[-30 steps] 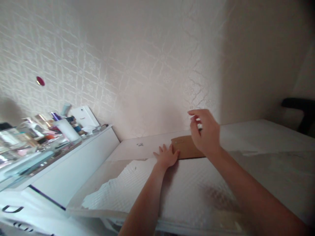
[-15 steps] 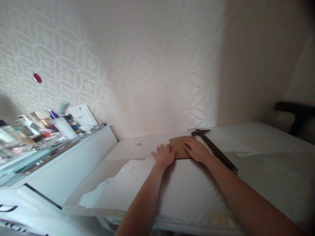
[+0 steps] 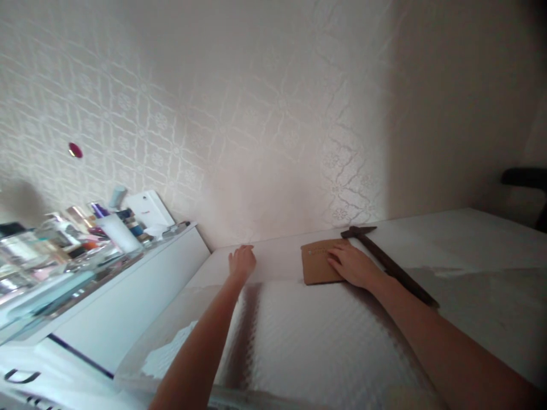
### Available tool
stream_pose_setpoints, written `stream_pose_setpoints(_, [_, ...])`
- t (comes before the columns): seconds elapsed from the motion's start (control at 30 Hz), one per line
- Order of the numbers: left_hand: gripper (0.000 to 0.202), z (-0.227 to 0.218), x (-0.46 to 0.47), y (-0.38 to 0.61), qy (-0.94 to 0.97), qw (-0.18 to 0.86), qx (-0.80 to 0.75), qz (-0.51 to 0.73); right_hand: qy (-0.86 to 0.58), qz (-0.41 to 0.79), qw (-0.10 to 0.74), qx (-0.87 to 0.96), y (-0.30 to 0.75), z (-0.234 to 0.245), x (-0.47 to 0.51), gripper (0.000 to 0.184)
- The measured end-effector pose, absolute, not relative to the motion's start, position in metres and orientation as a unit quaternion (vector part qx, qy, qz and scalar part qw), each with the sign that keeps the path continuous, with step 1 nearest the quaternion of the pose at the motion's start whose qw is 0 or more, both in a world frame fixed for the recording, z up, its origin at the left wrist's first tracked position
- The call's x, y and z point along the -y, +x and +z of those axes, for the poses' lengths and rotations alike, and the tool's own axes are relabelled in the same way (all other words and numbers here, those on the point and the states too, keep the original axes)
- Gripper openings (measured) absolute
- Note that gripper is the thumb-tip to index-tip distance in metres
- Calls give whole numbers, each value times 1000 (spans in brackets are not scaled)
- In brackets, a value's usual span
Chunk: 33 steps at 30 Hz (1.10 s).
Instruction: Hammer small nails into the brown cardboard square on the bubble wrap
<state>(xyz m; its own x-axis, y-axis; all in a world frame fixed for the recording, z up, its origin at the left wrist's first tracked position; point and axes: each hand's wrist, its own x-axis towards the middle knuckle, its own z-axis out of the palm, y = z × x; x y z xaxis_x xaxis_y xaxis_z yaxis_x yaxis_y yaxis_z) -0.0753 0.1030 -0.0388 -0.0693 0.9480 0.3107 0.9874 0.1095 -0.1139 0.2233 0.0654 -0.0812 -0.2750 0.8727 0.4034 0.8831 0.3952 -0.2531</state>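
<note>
A brown square board [image 3: 322, 270], cardboard or thin wood, lies on the white tabletop with a row of small marks or nail heads near its far edge. My right hand [image 3: 351, 263] rests on its right side, fingers stretched out over the surface. Just right of that hand lies a hammer [image 3: 384, 259], its dark head toward the wall. My left hand [image 3: 242, 261] is down on the tabletop, left of the board and apart from it. Its fingers are curled together over the spot of the small metal bits, which it hides; what it pinches cannot be made out.
A white textured sheet [image 3: 316, 336] covers the near part of the table [image 3: 453, 233]. On the left stands a white cabinet [image 3: 141, 296] crowded with bottles and a white box [image 3: 149, 209]. A patterned wall rises behind; a black chair armrest [image 3: 525, 177] shows at right.
My left hand has let go of the board's left edge and moved left to the small metal bits. My right hand stays on the board. The view has shifted slightly.
</note>
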Motion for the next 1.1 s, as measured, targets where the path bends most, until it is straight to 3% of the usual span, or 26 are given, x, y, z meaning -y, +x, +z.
stream_pose_setpoints(0.23, [54,-43,-112,-134,-659,117,743,3,-543,-21,253,800,223,-82,-66,35])
stream_pose_setpoints(0.47, [44,-52,-116,-134,-660,107,742,45,-539,-29,254,802,223,-79,-64,35])
stream_pose_setpoints(1.1, [32,-36,-89,-115,-661,231,711,67,-548,9,247,799,223,-81,-66,34])
